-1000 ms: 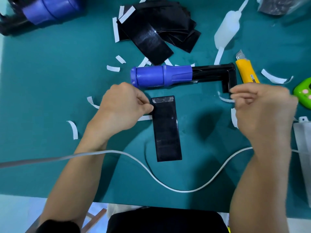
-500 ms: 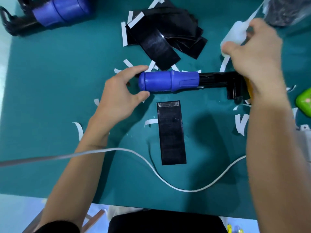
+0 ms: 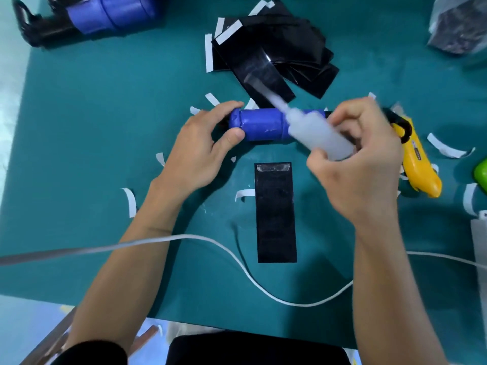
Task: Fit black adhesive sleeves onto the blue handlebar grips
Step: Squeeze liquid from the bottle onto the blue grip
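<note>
A blue handlebar grip (image 3: 259, 124) on a black bar lies across the middle of the green mat (image 3: 105, 159). My left hand (image 3: 200, 151) grips its left end between thumb and fingers. My right hand (image 3: 361, 159) holds a translucent white squeeze bottle (image 3: 315, 133) over the grip, its blurred nozzle pointing up and left. A black adhesive sleeve (image 3: 275, 212) lies flat just below the grip, a clear strip at its top edge. More black sleeves (image 3: 274, 56) are piled behind. A second blue grip (image 3: 110, 11) lies at the far left.
A yellow utility knife (image 3: 419, 164) lies to the right of my right hand. White backing strips (image 3: 130, 198) are scattered over the mat. A white cable (image 3: 210, 241) curves across the front. A green object (image 3: 481, 172) and a plastic bag (image 3: 461, 25) sit at the right.
My right hand picked up the squeeze bottle at the back right and brought it down over the blue grip. My left hand moved from the sleeve to the grip's left end.
</note>
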Tool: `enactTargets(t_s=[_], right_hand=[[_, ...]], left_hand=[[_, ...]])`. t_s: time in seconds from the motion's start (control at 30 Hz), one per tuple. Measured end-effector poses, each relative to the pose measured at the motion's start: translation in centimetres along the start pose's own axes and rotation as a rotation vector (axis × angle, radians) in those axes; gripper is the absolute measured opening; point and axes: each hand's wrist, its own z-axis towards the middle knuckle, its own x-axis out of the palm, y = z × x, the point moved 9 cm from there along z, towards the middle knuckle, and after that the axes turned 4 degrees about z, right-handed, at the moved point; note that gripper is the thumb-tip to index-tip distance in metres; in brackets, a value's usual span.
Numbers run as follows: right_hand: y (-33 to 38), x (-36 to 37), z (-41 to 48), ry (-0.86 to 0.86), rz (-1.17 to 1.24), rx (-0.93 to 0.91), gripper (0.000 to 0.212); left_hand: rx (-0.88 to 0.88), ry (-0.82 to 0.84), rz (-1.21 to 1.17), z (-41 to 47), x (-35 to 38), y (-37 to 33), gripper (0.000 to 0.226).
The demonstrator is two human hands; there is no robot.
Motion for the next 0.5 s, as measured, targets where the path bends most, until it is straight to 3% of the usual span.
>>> enactTargets(t_s=[0.07,0.23,0.4,0.5], right_hand=[[-0.8,0.7,-0.6,0.002,0.108,0.047,0.036],[-3.7,2.1,-1.2,0.072,0.873,0.395,0.033],[-5.1,1.3,-1.2,-0.044,0.940,0.467,0.028],[-5.6,0.9,-0.8,-0.122,1.115,0.532,0.018]], left_hand=[[0.019,-0.021,0.015,-0.1,0.0,-0.3,0.043],[0.081,-0.071,0.079,0.1,0.0,-1.3,0.037],[0.012,-0.154,-0.022,-0.5,-0.3,-1.1,0.039],[-0.046,-0.288,-0.100,-1.0,-0.9,-1.0,0.029]])
